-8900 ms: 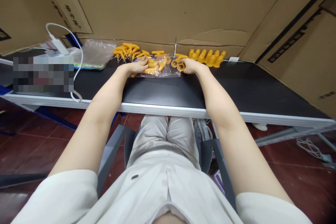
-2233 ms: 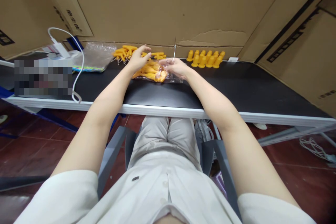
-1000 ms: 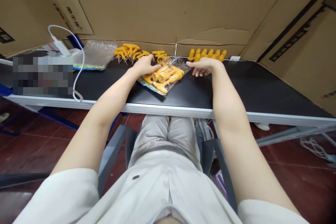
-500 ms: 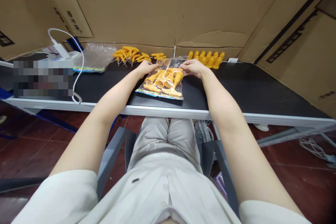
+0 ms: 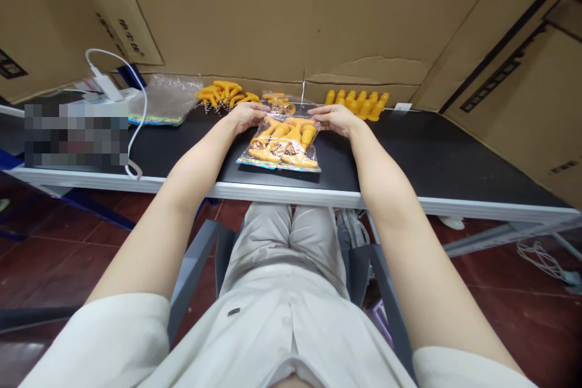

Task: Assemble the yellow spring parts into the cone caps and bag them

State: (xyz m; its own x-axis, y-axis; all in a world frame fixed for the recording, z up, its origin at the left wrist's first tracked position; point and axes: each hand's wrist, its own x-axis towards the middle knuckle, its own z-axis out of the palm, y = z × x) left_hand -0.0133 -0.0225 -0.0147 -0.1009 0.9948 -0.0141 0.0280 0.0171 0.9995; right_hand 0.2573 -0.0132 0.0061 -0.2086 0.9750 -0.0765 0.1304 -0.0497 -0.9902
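A clear plastic bag (image 5: 262, 147) lies on the black tabletop in front of me, its coloured strip toward the near edge. Inside are several yellow T-shaped handles (image 5: 300, 160) and yellow cone-shaped sleeves (image 5: 307, 136). My left hand (image 5: 248, 116) is closed on the bag's far left corner. On the opposite side, my right hand (image 5: 335, 118) holds the far right corner between thumb and fingers. Behind the left hand sits a pile of yellow T-handled corkscrew-like pieces (image 5: 222, 92) with metal spirals. Yellow sleeves (image 5: 359, 102) stand in rows behind the right hand.
Flat clear bags (image 5: 168, 100) lie at the left back. Nearer is a blurred-out patch (image 5: 76, 136), with a white cable (image 5: 144, 103) looping beside it. Cardboard walls (image 5: 245, 12) enclose the table's back and sides. A small white piece (image 5: 402, 107) lies at the back right.
The bag's far end has flattened and spread a little between my hands. My left fingers have shifted slightly, and the right fingers are straighter along the bag's edge.
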